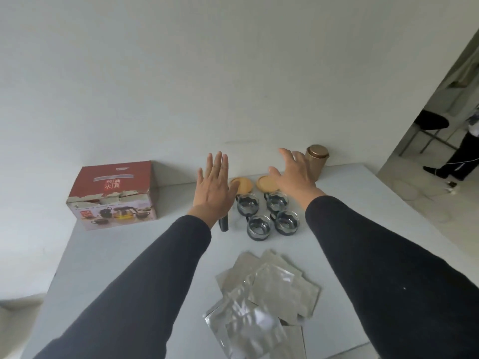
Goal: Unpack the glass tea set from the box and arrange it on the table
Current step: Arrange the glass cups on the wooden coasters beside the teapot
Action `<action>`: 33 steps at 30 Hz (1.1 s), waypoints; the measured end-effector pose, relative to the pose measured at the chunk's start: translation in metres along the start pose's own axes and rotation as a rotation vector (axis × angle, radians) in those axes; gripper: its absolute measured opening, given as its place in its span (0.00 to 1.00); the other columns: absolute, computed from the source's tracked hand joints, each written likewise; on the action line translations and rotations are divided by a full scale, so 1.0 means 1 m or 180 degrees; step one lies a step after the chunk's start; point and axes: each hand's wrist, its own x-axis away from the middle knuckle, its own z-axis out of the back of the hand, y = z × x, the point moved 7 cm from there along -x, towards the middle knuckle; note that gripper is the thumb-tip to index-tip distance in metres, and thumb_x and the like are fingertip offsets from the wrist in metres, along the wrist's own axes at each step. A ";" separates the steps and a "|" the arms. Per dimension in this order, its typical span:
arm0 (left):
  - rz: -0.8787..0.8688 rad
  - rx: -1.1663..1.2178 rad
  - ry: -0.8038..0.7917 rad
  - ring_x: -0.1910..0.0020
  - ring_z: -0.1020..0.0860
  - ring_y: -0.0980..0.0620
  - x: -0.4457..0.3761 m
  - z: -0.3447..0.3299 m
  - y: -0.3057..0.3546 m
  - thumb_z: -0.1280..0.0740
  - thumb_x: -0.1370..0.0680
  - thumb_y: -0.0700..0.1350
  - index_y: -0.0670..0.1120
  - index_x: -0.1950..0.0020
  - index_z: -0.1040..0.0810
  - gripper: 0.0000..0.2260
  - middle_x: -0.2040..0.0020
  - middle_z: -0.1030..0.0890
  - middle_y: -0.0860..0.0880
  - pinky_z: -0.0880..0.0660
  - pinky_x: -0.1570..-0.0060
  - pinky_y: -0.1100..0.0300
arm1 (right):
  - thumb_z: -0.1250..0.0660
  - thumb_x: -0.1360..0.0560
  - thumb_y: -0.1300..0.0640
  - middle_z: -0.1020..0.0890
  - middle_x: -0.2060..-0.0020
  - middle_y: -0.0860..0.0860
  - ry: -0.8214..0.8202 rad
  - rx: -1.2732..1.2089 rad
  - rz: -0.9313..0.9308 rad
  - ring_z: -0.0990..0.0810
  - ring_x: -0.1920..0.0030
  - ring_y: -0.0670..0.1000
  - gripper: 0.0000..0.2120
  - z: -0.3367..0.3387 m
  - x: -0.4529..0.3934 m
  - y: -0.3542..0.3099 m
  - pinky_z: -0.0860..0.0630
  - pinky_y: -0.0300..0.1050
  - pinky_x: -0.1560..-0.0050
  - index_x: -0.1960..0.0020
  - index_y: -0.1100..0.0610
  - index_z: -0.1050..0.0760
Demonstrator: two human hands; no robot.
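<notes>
The red tea set box (114,195) stands shut at the table's far left. Several small glass cups in dark holders (268,213) sit grouped at the middle of the table. Two round wooden coasters (264,183) lie just behind them. A black handle (223,224) pokes out from under my left wrist; what it belongs to is hidden. My left hand (213,185) hovers flat with fingers spread, left of the cups. Above the right coaster, my right hand (294,174) is spread too. Neither hand holds anything.
A gold tin canister (316,159) stands by the wall behind my right hand. Several silvery plastic bags (261,301) lie in a pile near the table's front. The white wall runs along the back edge. A person's legs (456,154) show through a doorway at the right.
</notes>
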 end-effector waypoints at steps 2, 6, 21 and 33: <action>-0.0118 -0.0065 -0.0051 0.23 0.64 0.49 -0.012 -0.005 0.017 0.51 0.18 0.55 0.44 0.22 0.61 0.30 0.21 0.60 0.48 0.60 0.25 0.49 | 0.41 0.23 0.45 0.39 0.28 0.58 0.0090 -0.0047 -0.0067 0.42 0.28 0.58 0.28 0.009 -0.007 0.017 0.40 0.55 0.30 0.26 0.51 0.42; -0.0205 -0.0197 -0.0029 0.23 0.62 0.48 -0.045 -0.016 0.049 0.50 0.18 0.55 0.43 0.22 0.60 0.30 0.21 0.59 0.47 0.58 0.25 0.48 | 0.40 0.23 0.45 0.36 0.30 0.57 0.0203 -0.0030 -0.0190 0.38 0.30 0.59 0.27 0.027 -0.011 0.054 0.37 0.53 0.32 0.27 0.50 0.40; -0.0068 0.0004 -0.0490 0.23 0.64 0.47 -0.175 -0.180 0.170 0.47 0.19 0.58 0.43 0.22 0.61 0.35 0.21 0.60 0.47 0.57 0.24 0.48 | 0.39 0.23 0.46 0.34 0.32 0.55 -0.0152 -0.0098 -0.0234 0.38 0.31 0.57 0.25 -0.001 -0.160 0.213 0.37 0.54 0.34 0.28 0.51 0.39; 0.1161 0.1240 -0.0643 0.22 0.60 0.48 -0.258 -0.295 0.198 0.30 0.27 0.58 0.43 0.22 0.60 0.48 0.21 0.56 0.48 0.53 0.25 0.54 | 0.40 0.23 0.43 0.32 0.34 0.56 -0.0524 0.0052 0.0228 0.36 0.32 0.58 0.28 -0.058 -0.286 0.262 0.35 0.52 0.35 0.29 0.56 0.36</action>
